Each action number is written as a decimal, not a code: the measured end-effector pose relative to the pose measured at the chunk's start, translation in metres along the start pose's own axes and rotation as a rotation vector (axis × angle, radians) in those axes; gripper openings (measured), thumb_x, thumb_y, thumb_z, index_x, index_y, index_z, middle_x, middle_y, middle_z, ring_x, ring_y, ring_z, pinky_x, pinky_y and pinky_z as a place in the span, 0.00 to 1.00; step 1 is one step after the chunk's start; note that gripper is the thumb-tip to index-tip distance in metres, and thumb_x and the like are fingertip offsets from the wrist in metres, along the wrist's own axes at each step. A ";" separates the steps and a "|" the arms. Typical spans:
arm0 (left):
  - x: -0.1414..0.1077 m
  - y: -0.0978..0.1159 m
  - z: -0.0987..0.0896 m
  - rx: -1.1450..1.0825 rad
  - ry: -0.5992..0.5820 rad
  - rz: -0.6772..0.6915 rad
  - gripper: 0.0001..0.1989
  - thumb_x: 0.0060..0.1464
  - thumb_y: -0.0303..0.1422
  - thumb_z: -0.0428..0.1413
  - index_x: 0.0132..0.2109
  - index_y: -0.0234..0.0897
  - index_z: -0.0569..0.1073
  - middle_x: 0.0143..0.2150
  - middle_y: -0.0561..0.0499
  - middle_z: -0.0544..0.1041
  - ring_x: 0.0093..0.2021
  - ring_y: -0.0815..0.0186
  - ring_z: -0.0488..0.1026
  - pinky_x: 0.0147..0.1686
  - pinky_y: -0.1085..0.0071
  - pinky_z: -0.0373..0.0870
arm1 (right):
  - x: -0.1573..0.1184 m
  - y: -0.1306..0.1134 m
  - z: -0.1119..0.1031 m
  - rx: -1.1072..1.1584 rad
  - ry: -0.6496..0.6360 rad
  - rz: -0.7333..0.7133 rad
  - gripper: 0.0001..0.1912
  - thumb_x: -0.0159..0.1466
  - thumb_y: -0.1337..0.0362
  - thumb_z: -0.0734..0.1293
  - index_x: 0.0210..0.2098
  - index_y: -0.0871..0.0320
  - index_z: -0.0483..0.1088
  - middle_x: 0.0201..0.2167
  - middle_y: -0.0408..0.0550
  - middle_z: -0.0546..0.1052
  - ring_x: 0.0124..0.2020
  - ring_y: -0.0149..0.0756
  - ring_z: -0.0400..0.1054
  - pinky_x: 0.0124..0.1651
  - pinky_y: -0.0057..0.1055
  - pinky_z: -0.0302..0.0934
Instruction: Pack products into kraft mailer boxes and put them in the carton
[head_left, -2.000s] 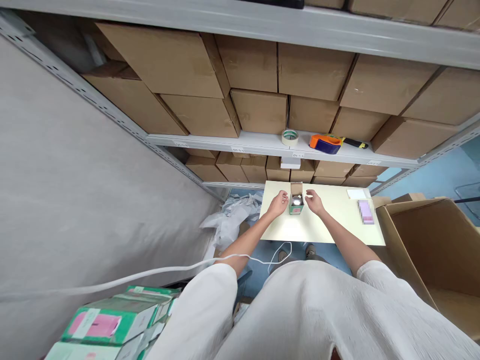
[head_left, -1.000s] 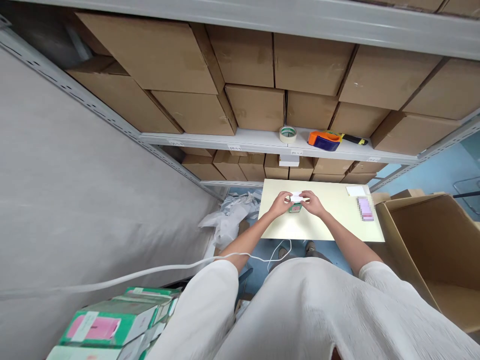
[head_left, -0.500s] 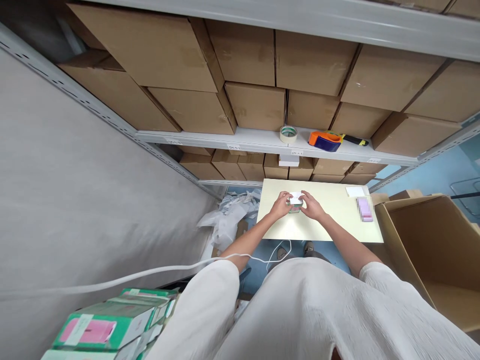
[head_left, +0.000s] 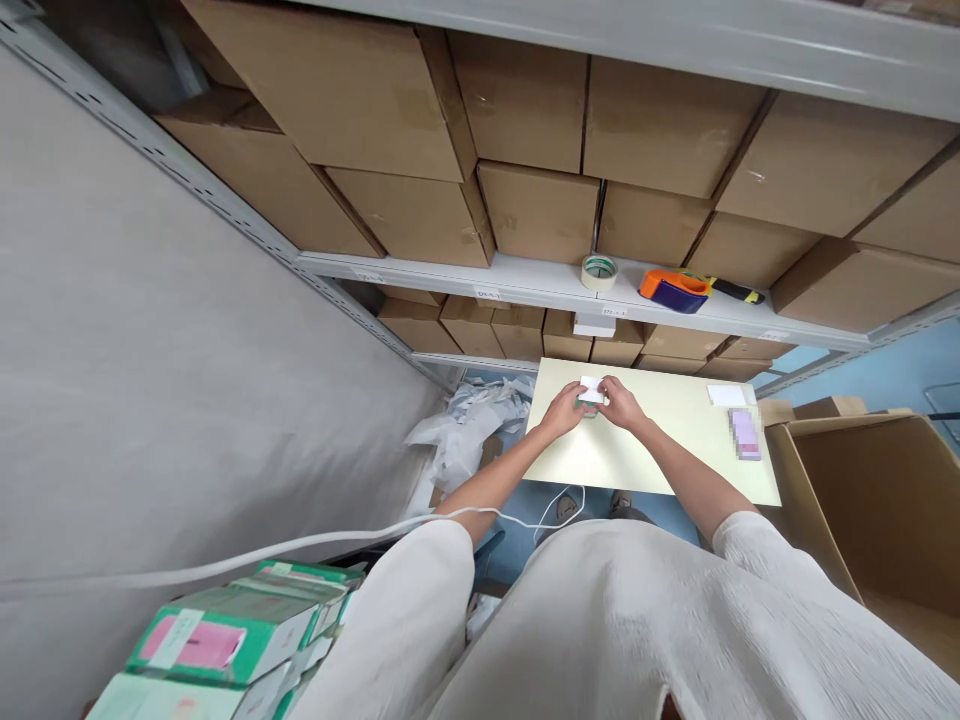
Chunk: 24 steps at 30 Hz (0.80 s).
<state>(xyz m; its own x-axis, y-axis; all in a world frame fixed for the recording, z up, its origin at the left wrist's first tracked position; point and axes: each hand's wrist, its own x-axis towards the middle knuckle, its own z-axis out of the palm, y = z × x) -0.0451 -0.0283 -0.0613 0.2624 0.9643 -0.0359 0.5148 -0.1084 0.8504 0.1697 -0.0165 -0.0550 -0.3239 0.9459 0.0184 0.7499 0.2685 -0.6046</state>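
Observation:
Over the pale yellow table (head_left: 555, 455), a small box (head_left: 591, 390) with a white top and some green on its near side sits between my two hands. My left hand (head_left: 564, 408) closes on its left side, fingers curled. On the opposite side, my right hand (head_left: 621, 405) grips the box with thumb and fingers. The fingers hide much of its sides, and any print is too small to read. To the right on the table lie a white card-like piece (head_left: 726, 395) and a purple pack (head_left: 744, 434), which is blurred out.
Shelves of brown cartons (head_left: 538, 212) rise behind the table. A tape roll (head_left: 599, 271) and an orange-and-blue tool (head_left: 675, 289) lie on the shelf edge. An open carton (head_left: 814, 500) stands right; green boxes (head_left: 199, 640) are lower left. A white cable (head_left: 322, 540) crosses my left arm.
The camera view has shifted slightly, so shelf and table appear further right. My right fingers have drawn in over the right edge of the box's white top. Both hands still hold the box.

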 end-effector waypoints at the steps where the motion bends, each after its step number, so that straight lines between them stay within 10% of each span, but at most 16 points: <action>1: 0.002 -0.002 -0.005 0.000 0.012 -0.004 0.24 0.57 0.25 0.60 0.60 0.39 0.79 0.70 0.41 0.73 0.70 0.50 0.71 0.71 0.53 0.70 | 0.008 -0.003 0.002 0.004 0.003 0.001 0.15 0.61 0.65 0.71 0.44 0.50 0.65 0.58 0.51 0.73 0.43 0.42 0.72 0.43 0.38 0.68; 13: 0.039 -0.033 -0.063 -0.006 0.116 -0.077 0.26 0.56 0.24 0.61 0.62 0.37 0.78 0.76 0.39 0.66 0.75 0.47 0.67 0.74 0.53 0.65 | 0.115 -0.033 0.035 0.041 -0.028 -0.033 0.15 0.61 0.64 0.71 0.45 0.50 0.64 0.54 0.52 0.73 0.45 0.47 0.73 0.46 0.41 0.69; 24: 0.047 -0.050 -0.069 0.029 0.157 -0.102 0.28 0.55 0.24 0.62 0.64 0.37 0.76 0.78 0.37 0.63 0.80 0.43 0.57 0.77 0.46 0.59 | 0.124 -0.039 0.040 0.050 -0.043 -0.027 0.17 0.64 0.64 0.70 0.52 0.51 0.69 0.65 0.58 0.66 0.66 0.57 0.66 0.60 0.53 0.70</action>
<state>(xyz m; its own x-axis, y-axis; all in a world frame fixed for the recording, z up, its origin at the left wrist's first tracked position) -0.1149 0.0390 -0.0689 0.0783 0.9962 -0.0371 0.5558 -0.0127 0.8312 0.0777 0.0830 -0.0608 -0.3687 0.9295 0.0015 0.7113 0.2832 -0.6433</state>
